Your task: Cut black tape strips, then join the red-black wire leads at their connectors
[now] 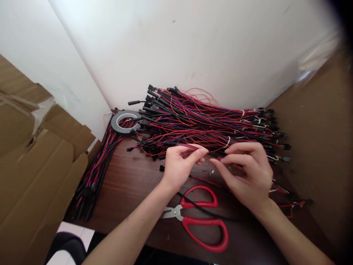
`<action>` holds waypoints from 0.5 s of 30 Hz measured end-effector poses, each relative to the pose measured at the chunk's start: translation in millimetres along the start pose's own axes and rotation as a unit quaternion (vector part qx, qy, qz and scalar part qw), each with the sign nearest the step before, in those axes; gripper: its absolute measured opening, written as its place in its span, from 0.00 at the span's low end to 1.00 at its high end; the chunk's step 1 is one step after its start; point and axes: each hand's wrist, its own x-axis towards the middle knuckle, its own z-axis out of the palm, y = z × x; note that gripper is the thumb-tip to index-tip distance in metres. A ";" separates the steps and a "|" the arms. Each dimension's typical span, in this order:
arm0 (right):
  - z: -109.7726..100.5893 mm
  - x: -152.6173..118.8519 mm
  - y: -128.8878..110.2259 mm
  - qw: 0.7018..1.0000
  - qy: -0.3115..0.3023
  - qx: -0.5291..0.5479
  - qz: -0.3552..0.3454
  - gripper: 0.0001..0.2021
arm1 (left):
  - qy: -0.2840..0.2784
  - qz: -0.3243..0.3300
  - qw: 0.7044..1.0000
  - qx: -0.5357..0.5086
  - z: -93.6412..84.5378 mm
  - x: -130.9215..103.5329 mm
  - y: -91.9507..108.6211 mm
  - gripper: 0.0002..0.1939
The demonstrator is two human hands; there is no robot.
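Near the middle of the head view, my left hand (180,162) pinches a thin cable with red and dark wires, thumb against forefinger. A short black stretch of that cable (212,155) juts out toward my right hand (246,169). The right fingers are spread in a loose curve around its end, thumb and fingertips apart. Whether they touch it is hard to tell. Below the hands lie scissors with red handles (224,239), their blades partly behind my left forearm. A black cable (204,209) crosses over the scissors.
Behind the hands, bundled wire harnesses (190,117) with black connectors are piled against the white wall. A grey tape roll (117,127) leans on another wire bundle (96,173) at left. Cardboard (41,176) stands at left, and a brown panel (320,129) bounds the right.
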 end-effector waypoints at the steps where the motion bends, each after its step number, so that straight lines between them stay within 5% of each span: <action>1: 0.2 -0.4 -0.5 1.000 0.002 -0.025 -0.017 0.11 | 0.000 0.000 1.000 0.000 0.0 -0.1 -0.4 0.08; 15: 1.7 -3.2 1.8 0.997 -0.030 -0.068 0.008 0.09 | -0.024 0.088 0.992 0.085 -3.8 0.9 3.1 0.03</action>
